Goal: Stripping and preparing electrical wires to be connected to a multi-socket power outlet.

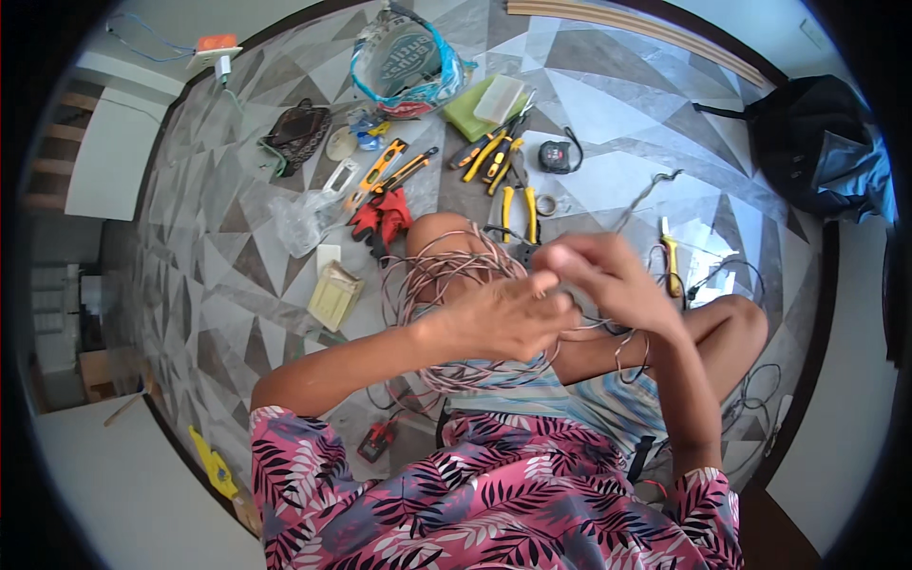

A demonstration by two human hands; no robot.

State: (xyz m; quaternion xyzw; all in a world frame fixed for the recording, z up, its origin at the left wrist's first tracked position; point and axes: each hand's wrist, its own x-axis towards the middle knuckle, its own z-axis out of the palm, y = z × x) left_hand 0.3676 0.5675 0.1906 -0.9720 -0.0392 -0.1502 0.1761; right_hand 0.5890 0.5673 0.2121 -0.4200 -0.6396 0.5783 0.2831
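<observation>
My left hand (513,313) is closed over the tangled bundle of thin pink-brown wire (437,275) draped across my lap; wire loops hang around my wrist and below it. My right hand (608,280), slightly blurred, is raised beside it, fingertips closed near my left fingers; what they pinch is too small to make out. Loose strands drop below both hands over my bare legs. Just beyond them lie yellow-handled pliers (518,209) and a dark cable running across the tiles.
Around me lie red-black gloves (378,220), a level (377,171), a tape measure (554,156), a screwdriver (672,261), a green case (468,112), a plastic bucket (399,95) and a red-black meter (377,439). A black backpack (798,142) sits right; a wall outlet (214,52) is back left.
</observation>
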